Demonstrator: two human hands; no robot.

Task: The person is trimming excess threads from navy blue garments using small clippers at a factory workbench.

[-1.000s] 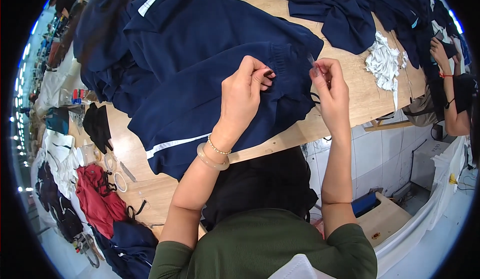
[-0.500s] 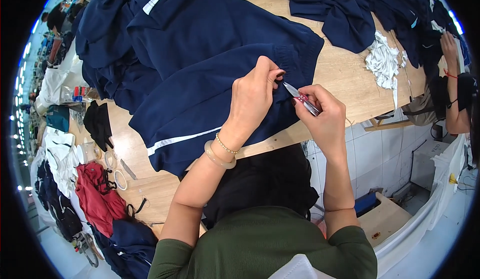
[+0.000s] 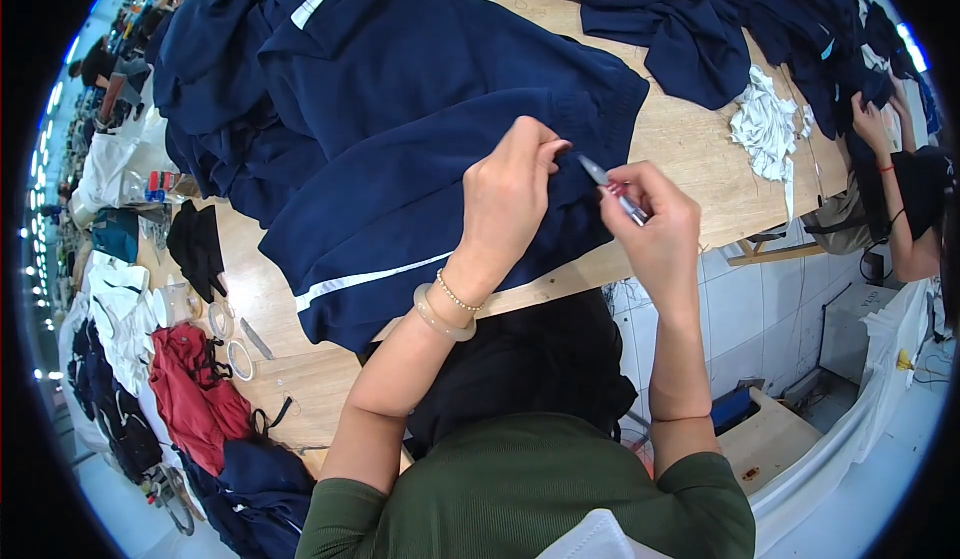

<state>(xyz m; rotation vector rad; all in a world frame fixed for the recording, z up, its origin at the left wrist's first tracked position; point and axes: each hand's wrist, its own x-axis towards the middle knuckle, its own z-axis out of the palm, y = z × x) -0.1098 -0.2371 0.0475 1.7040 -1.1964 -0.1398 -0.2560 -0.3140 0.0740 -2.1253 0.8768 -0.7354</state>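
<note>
A navy garment (image 3: pixel 400 179) with a white stripe and a gathered, elastic-looking edge (image 3: pixel 620 99) lies spread in front of me. Over its near right part, my left hand (image 3: pixel 505 194) is closed in a pinch, thumb against fingertips; whatever it pinches is too small to make out. Just to the right, my right hand (image 3: pixel 660 224) grips small thread snips (image 3: pixel 595 172) with reddish and silver handles. Their blade tip points up and left toward the left fingertips, a short gap away.
More navy garments (image 3: pixel 660 19) cover the table's (image 3: pixel 700 179) far side. Crumpled white strips (image 3: pixel 765 124) lie at right, near a co-worker's hand (image 3: pixel 872 124) on dark cloth. Tape rolls (image 3: pixel 240 359), a black cloth piece (image 3: pixel 195 249) and a red garment (image 3: pixel 200 394) are at left.
My right hand has drawn slightly right and down with the snips, widening the gap to my left fingertips. My left hand has barely moved. The co-worker's hands have shifted over the dark cloth.
</note>
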